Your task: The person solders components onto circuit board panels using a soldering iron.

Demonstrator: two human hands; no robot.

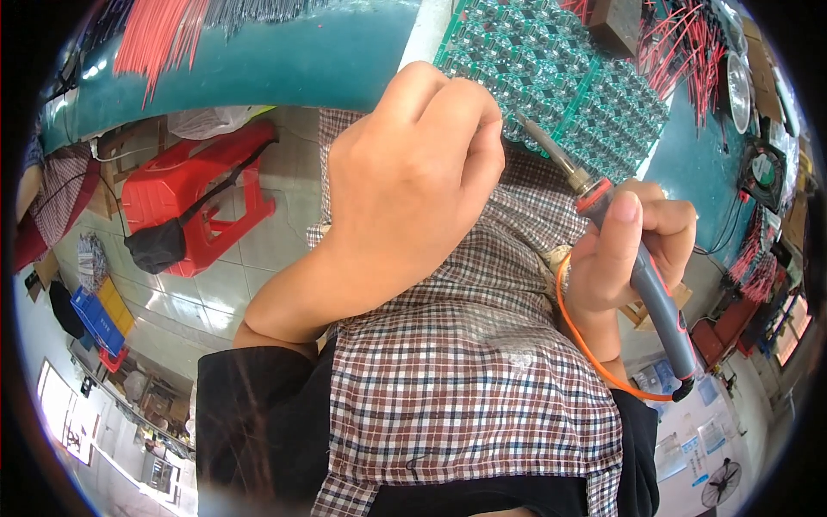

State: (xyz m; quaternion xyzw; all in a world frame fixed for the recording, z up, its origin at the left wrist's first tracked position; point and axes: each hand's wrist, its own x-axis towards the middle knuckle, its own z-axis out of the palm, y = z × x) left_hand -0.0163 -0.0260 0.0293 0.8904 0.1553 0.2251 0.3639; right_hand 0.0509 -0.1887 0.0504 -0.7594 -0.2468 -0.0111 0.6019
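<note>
My right hand (607,250) is closed around the grey and red handle of a soldering iron (663,314), thumb along its side. The metal tip of the iron points up and left, at the near edge of a green circuit board panel (525,60) filled with small repeated parts. From the handle's lower end an orange cord (594,362) loops back past my wrist. My left hand (413,164) is closed with its back toward me, by the panel's near left edge. Its fingertips are hidden, so what they hold, if anything, does not show.
Red wires (164,39) hang at the far left of the green table (284,65); more red wires (689,52) lie right of the panel, by a dark block (616,24). A small fan (764,172) stands at the right. A red stool (202,198) is on the floor at left.
</note>
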